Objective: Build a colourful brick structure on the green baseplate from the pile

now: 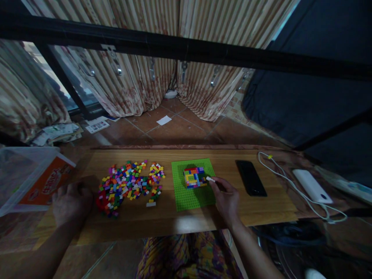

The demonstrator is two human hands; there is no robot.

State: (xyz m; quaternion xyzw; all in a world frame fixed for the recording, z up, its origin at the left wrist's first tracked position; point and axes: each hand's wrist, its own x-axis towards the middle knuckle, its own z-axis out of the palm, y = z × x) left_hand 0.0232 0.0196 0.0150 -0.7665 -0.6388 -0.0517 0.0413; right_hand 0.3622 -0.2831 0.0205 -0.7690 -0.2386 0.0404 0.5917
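Note:
My right hand [227, 199] pinches a small white building brick [210, 179] between thumb and fingertips. The brick is just to the right of a low, multicoloured brick structure [194, 178], with a small gap visible. That structure stands on a green studded baseplate [181, 199] and has red, yellow, blue and purple parts. At the table's left end, my left hand [72, 202] rests with its fingers curled in, and nothing shows in it. Beside it spreads a pile of loose coloured bricks [130, 182], with a red round piece [101, 200] at its near left edge.
A black phone [250, 178] lies on the wooden table [162, 223] right of the baseplate. Farther right are a white power bank [312, 186] and a looped white cable [286, 178]. A clear plastic box [26, 155] with an orange label stands at the left. A dark rail [186, 44] crosses beyond the table.

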